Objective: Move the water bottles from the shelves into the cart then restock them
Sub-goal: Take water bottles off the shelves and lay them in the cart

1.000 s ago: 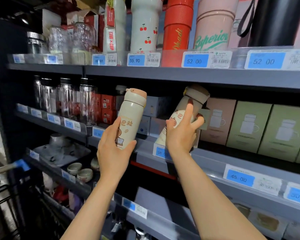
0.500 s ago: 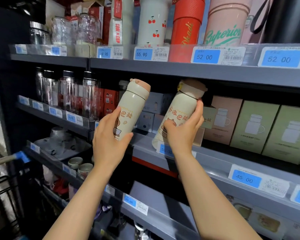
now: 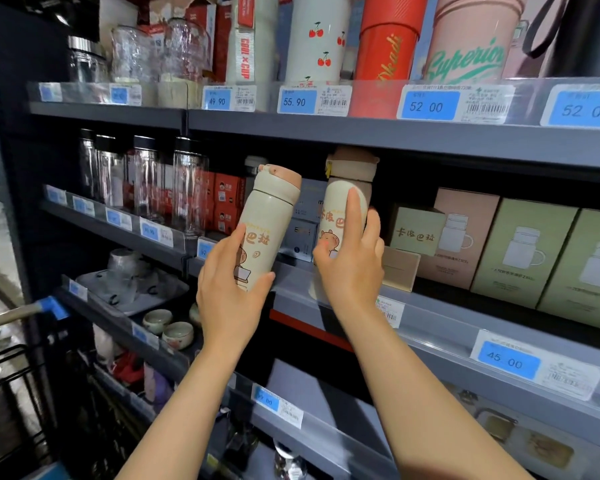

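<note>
Holding one cream bottle (image 3: pixel 269 226) tilted in front of the middle shelf (image 3: pixel 430 306), the left hand (image 3: pixel 229 292) wraps it; the right hand (image 3: pixel 352 265) clasps another bottle (image 3: pixel 340 216) on that shelf's edge (lift clear of the lip, then swing down-left to the cart (image 3: pixel 11 382)).

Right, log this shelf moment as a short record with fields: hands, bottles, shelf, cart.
left hand: left hand grips a cream cartoon bottle, tilted, held in front of the middle shelf
right hand: right hand grips a second cream cartoon bottle, near upright, its base at the shelf's front edge
beside it: green boxes with mug pictures, to the right
upper shelf: cherry bottle, red bottle
cart: black wire cart at lower left; contents cannot be told
</note>
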Tool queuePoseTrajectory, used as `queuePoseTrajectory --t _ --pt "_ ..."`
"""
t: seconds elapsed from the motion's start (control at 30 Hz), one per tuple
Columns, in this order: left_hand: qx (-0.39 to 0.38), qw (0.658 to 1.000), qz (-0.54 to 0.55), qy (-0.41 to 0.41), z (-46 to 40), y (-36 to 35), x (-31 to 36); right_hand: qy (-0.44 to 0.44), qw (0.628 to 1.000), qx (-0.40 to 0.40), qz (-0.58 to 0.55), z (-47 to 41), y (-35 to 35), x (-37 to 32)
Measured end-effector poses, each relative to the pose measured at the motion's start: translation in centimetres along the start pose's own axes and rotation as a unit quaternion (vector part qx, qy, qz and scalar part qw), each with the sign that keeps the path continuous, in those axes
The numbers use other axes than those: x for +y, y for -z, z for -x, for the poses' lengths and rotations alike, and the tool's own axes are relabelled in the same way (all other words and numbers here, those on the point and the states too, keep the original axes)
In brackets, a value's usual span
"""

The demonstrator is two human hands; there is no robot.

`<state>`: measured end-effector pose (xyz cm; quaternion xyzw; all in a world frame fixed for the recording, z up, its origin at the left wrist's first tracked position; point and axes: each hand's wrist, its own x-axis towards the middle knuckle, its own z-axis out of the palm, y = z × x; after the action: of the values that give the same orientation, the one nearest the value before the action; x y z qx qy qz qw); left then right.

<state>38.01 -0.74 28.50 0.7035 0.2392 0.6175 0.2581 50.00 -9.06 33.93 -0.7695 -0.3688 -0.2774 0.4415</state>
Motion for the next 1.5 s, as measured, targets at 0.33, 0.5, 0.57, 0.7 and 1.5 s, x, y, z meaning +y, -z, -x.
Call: queuePoseTrajectory --t 0.33,0.5,0.57,0.7,1.5 --pt "0.014 1.000 0.006 -0.021 -1.6 0.3 0.2 0.023 0.998 -0.051 0.028 0.4 0.4 0.3" --pt "-0.041 0.979 -0.126 -0.158 -5.1 0.6 -0.2 0.028 0.997 -0.067 -0.006 -0.1 1.0 1.3" --pt "-0.058 0.950 -0.202 -0.231 -6.4 0.8 -0.7 0.021 0.998 -0.065 -0.015 -0.2 1.1 1.5" --pt "-0.077 0.903 -0.294 -0.304 -8.8 0.9 -0.9 0.020 0.998 -0.044 -0.037 0.0 1.0 1.8" --pt "-0.134 0.937 -0.246 -0.210 -9.8 -8.2 -0.2 0.004 0.996 -0.021 0.084 0.6 2.9 3.5"
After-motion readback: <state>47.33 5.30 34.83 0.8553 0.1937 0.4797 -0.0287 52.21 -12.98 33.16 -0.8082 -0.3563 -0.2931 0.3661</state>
